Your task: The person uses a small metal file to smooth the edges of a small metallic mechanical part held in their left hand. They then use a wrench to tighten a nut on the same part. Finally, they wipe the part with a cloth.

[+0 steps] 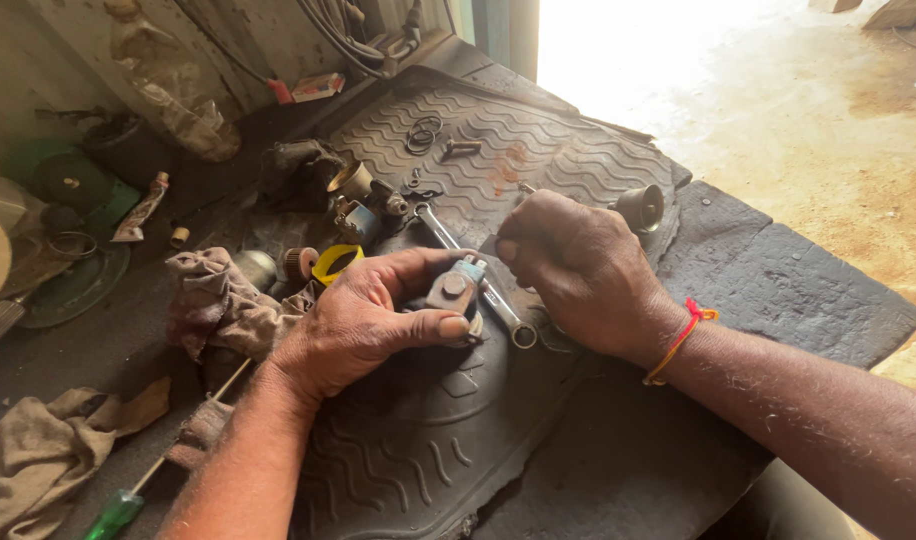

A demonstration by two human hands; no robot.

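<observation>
Two bare hands work over a black ribbed rubber mat (538, 150) spread on a cluttered floor. The left hand (363, 320) is closed around one small metal part (456, 292) with a pale blue end, thumb pressed along its lower edge and fingers curled behind it, just above the mat's centre. The right hand (583, 270) is bunched into a loose fist just beside it, gripping a thin metal rod (526, 188) whose tip shows above the knuckles; what the fingers do beneath cannot be told. One red-and-orange thread band (681, 340) circles the right wrist.

One silver spanner (478, 280) lies on the mat, running diagonally under both hands, its ring end showing near the left thumb. One dark cup-shaped metal piece (640, 207) rests on the mat just beyond the right hand. A few thin wire rings (424, 133) lie together near the mat's far edge, with one small dark bolt (461, 148) beside them.

Left of the hands sit one yellow plastic ring (335, 262), one brass funnel-shaped fitting (351, 181) and one crumpled brown rag (218, 300). A second rag (38, 450) lies at the lower left, near one green-handled screwdriver (128, 500). One clear plastic bottle (173, 85) leans against the wall.
</observation>
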